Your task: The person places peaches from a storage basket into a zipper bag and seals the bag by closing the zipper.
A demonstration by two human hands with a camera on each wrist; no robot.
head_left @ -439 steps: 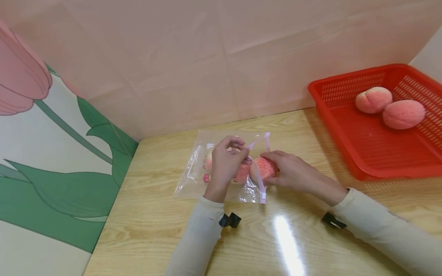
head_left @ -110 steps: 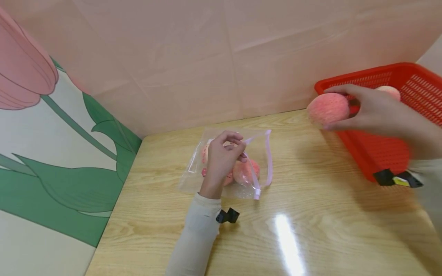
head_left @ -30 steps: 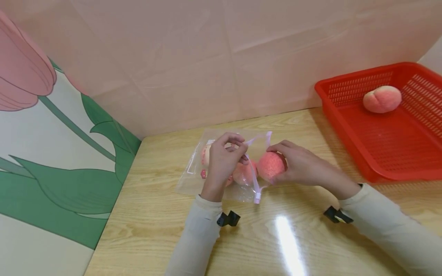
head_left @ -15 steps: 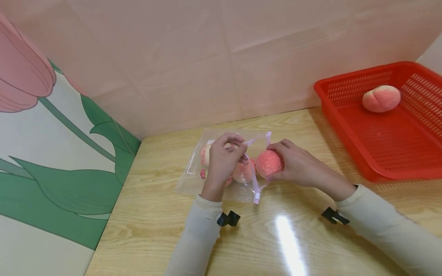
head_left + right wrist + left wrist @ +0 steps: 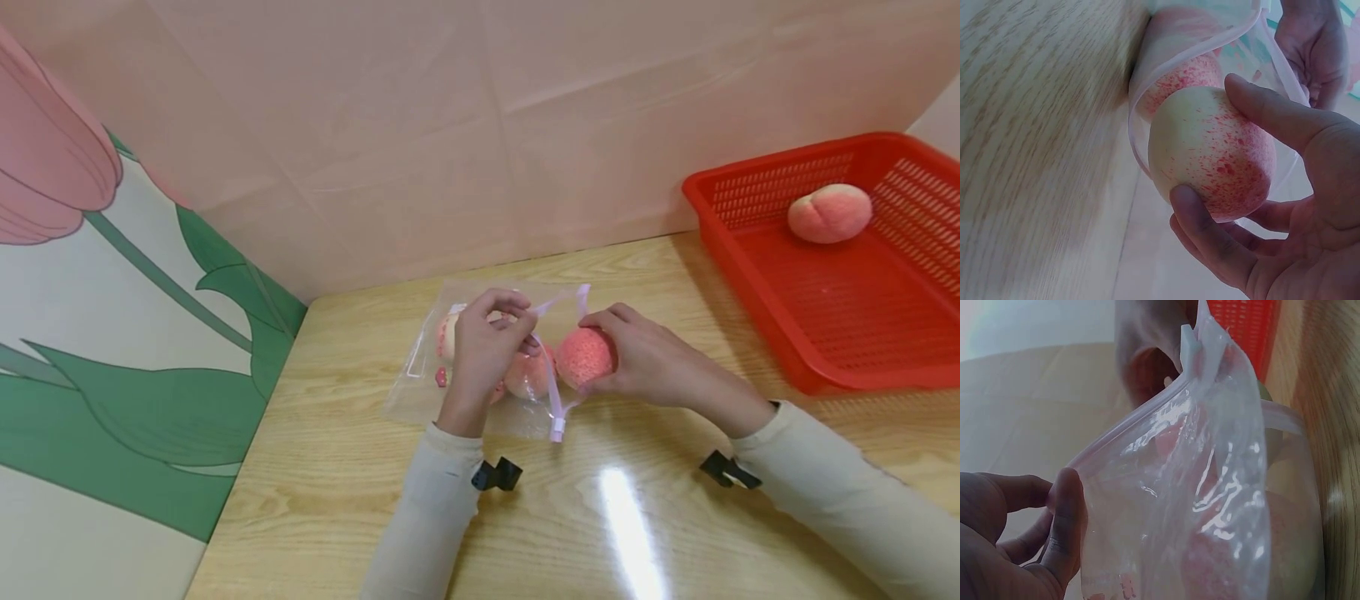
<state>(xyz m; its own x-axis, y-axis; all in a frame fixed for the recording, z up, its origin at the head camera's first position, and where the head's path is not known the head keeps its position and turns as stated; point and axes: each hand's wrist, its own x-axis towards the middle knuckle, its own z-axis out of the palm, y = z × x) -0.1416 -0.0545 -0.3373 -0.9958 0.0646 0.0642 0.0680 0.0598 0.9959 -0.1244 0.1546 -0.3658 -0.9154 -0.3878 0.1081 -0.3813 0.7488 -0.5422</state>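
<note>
A clear zip bag [image 5: 408, 400] with a pale purple slider seal lies on the wooden table, its mouth facing right. My left hand [image 5: 480, 354] pinches the upper edge of that mouth between thumb and fingers, lifting it, as the left wrist view shows. Inside the bag are several pink peaches, one peach [image 5: 527, 377] just behind the seal and others partly covered by my left hand. My right hand [image 5: 652, 362] grips a speckled pink and cream peach [image 5: 1210, 150] right at the opening, fingers around its sides. In the right wrist view it overlaps the peach behind it.
On the right stands a red plastic basket [image 5: 832, 333] with slotted walls, holding one peach [image 5: 830, 214]. A pinkish covered wall [image 5: 390, 167] rises behind the table [image 5: 315, 500], and a tulip-patterned panel [image 5: 187, 417] borders its left side.
Earlier, two peaches lay in the basket. My right hand took one out and brought it left to the bag's mouth, edging it slightly further left since a second ago. My left hand keeps its pinch.
</note>
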